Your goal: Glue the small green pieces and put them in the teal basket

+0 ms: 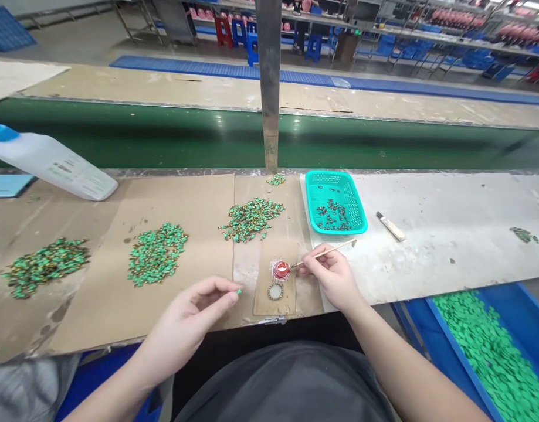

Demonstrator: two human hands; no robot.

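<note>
My left hand [203, 308] pinches a small green piece [239, 291] between thumb and forefinger, over the front of the cardboard. My right hand [328, 274] is closed round a thin paintbrush [331, 249], its tip at a small round dish of red paint [281, 269]. Just in front of that dish sits a bottle cap [275, 291] with a pale inside. Both rest on a small cardboard piece [261, 302]. Behind my hands lie piles of small green and gold-brown pieces [251, 220], with another pile [158, 253] farther left.
A turquoise basket [311, 220] with small dark pieces stands behind my right hand. A flat brush [390, 226] lies to its right. A white bottle [58, 165] leans at far left. A metal post [270, 88] rises behind the table. A blue bin [454, 340] holds green pieces at lower right.
</note>
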